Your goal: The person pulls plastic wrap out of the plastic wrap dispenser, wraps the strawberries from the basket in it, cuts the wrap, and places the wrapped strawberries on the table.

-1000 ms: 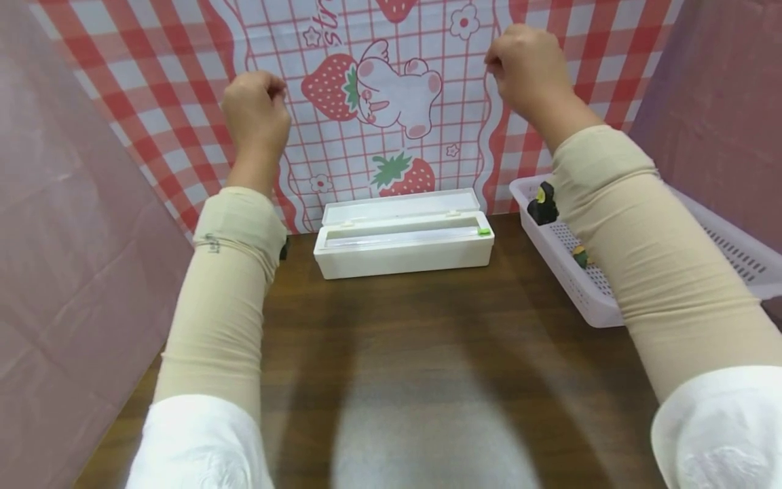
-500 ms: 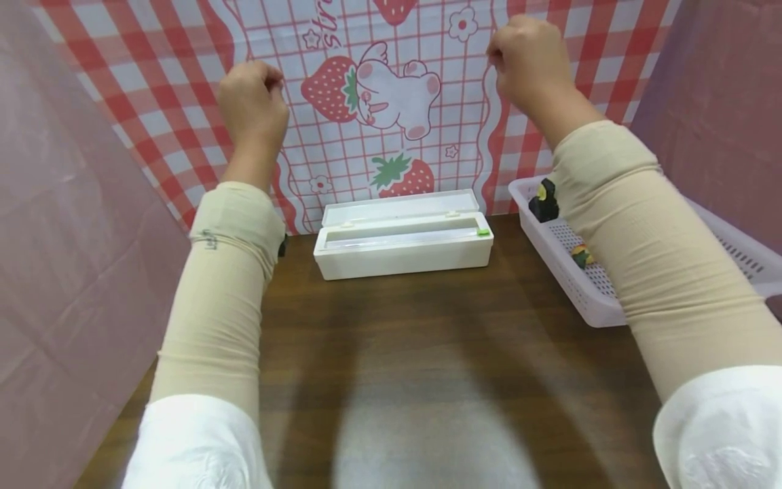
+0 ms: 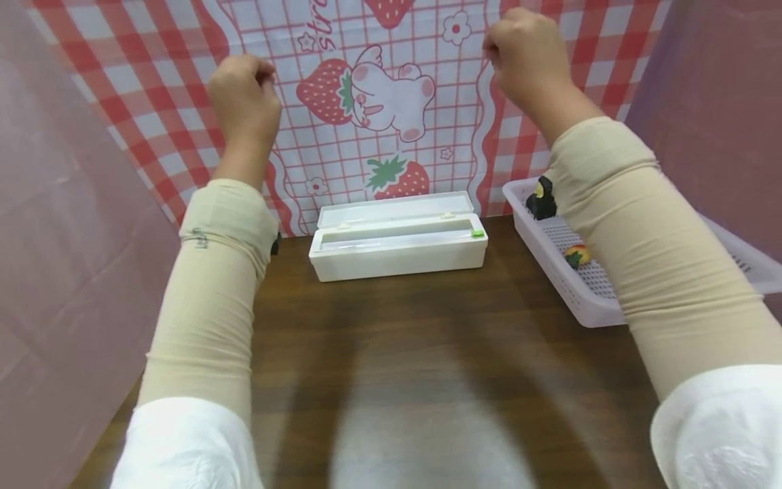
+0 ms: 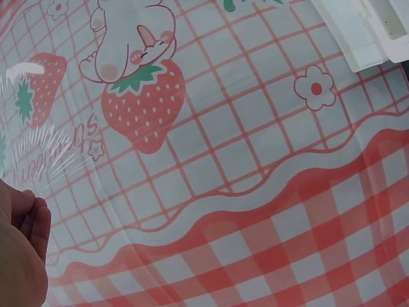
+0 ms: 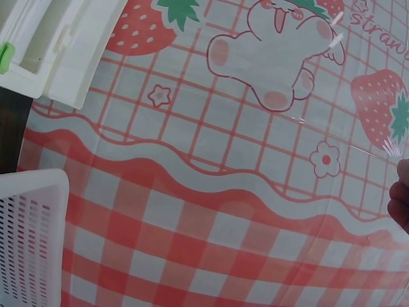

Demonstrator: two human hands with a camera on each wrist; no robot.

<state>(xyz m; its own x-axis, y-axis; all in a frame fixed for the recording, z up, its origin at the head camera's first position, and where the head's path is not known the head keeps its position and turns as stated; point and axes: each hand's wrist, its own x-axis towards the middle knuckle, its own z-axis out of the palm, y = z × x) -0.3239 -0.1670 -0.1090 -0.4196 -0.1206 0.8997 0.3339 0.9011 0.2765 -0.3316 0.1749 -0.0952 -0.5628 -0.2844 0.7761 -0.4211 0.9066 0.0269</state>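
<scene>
Raised in front of the patterned cloth, my left hand [image 3: 244, 102] and right hand [image 3: 528, 58] pinch a clear sheet of cling film between thumb and fingers. The film [image 4: 48, 150] hardly shows in the head view. Bright creases fan out from the left fingertips in the left wrist view, and fine shiny creases meet the right fingers in the right wrist view. Below and between the hands, a white cling film dispenser [image 3: 400, 261] stands on the table with its lid [image 3: 397, 208] tipped back. A green slider [image 3: 477, 233] sits at its right end.
A white perforated basket [image 3: 537, 248] stands at the right, partly behind my right forearm. It holds a black object with a yellow patch [image 3: 542, 199] and a small red, yellow and green item [image 3: 576, 256]. The strawberry-print cloth [image 3: 391, 156] hangs behind the brown table [image 3: 366, 353].
Both hands have risen slightly, and the left has also drifted a little left. The head view has shifted slightly. The dispenser stays in place with its lid back.
</scene>
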